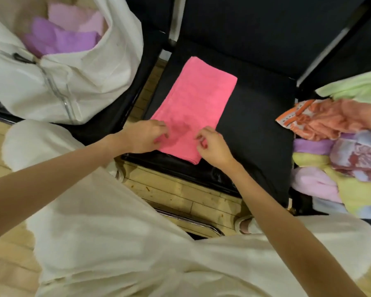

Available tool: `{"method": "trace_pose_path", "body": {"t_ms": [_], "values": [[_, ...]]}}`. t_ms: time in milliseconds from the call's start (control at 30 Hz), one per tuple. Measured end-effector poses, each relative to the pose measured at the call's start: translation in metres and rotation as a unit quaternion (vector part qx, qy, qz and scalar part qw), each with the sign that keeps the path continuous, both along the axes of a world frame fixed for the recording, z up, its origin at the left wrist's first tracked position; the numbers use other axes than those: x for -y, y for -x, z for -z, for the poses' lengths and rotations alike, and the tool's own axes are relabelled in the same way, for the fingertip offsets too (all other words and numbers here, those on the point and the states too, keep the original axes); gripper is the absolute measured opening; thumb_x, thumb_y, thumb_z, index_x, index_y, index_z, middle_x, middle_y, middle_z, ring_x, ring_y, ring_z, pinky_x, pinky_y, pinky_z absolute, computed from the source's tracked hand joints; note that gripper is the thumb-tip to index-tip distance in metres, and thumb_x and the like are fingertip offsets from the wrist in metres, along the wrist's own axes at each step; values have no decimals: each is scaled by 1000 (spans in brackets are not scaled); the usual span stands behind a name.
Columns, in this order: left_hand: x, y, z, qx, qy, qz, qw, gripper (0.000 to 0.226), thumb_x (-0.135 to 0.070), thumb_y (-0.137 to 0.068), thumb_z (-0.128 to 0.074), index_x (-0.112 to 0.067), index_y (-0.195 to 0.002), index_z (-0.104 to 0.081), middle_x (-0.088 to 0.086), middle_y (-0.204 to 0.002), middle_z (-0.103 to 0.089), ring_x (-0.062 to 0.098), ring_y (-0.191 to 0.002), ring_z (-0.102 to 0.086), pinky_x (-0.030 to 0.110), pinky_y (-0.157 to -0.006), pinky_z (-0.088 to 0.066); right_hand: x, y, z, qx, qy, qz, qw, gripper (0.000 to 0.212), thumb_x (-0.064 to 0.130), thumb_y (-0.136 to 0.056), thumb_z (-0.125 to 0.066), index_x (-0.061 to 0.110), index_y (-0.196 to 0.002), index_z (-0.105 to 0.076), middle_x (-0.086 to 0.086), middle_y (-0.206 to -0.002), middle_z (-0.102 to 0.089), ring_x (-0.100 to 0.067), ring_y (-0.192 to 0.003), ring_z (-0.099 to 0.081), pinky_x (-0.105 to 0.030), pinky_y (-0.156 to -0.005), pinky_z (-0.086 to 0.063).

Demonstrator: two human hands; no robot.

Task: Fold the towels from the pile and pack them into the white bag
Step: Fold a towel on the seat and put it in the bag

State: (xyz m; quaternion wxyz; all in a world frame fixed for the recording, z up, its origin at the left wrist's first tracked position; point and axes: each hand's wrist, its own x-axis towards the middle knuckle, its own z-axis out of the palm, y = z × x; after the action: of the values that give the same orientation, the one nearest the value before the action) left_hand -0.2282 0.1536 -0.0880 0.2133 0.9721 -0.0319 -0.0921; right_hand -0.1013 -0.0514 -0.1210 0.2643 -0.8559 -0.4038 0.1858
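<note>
A pink towel lies folded into a long strip on the black chair seat in the middle. My left hand and my right hand rest at its near end, fingers curled over the cloth's corners; whether they pinch it is unclear. The white bag stands open on the chair at the left, with purple and pale pink towels inside. The pile of unfolded towels, orange, green, yellow, lilac and patterned, lies on the chair at the right.
Black chair backs rise behind the seat. Wooden floor and a chrome chair frame show below the seat. My pale trousers fill the lower part of the view.
</note>
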Motion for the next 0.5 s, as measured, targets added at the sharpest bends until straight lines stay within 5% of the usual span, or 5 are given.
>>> {"method": "trace_pose_path", "body": {"t_ms": [200,367,500], "values": [[-5,-3,7,-53,-41,-12,998,31,-8,-88,-56,-8,-118,-64,7,-122,-61,25,-111,-57,37,-96,-44,27,21,-9,58,123,-135,982,50,0,-74,-56,10,-123,-59,-6,-124,-57,-24,-119,-47,-33,-101,-35],[3,-4,6,-53,-80,-3,995,29,-13,-90,-54,-7,-116,-65,10,-118,-63,28,-108,-59,40,-92,-45,17,30,1,155,144,-132,968,41,11,-75,-58,8,-115,-62,-9,-113,-61,-30,-105,-54,-39,-94,-41],[10,0,6,-33,-108,10,994,58,-56,-89,-42,-9,-115,-64,8,-115,-62,26,-102,-59,37,-85,-48,11,28,1,167,118,-97,974,19,12,-84,-53,6,-94,-67,-9,-94,-65,-29,-89,-58,-36,-79,-44]]}}
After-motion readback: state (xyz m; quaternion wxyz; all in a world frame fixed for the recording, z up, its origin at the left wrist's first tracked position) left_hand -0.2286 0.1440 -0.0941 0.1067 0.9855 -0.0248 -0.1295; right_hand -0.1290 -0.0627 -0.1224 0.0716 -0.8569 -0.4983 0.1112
